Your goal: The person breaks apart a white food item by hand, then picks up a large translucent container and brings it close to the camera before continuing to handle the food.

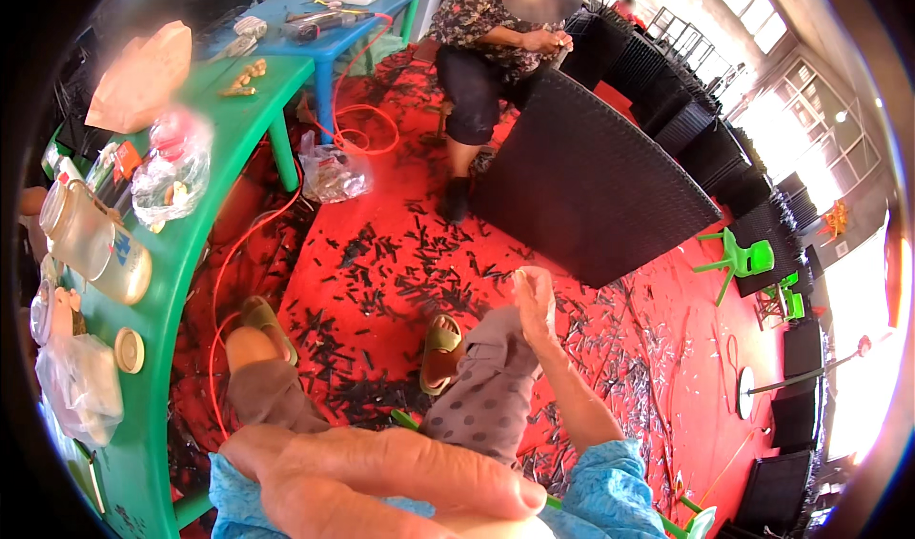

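My left hand (400,472) is raised very close at the lower edge, its fingers stretched toward the right, and nothing shows in it. Past my right knee, my right hand (537,303) is seen edge-on beside the brown dotted trousers (486,386). Its fingers look loosely extended, with nothing visible in them. The dark woven panel (591,177) leans ahead of it, apart from the hand. Opposite me sits a person (496,43) in a patterned top, both hands together at the panel's upper edge.
A green table (224,148) on the left carries a plastic jar (91,234), clear bags (81,386) and a lid (130,350). Behind it stands a blue table (334,39) with tools. Black scraps (410,263) and a red hose (233,253) lie on the red floor. Green chairs (743,258) stand right.
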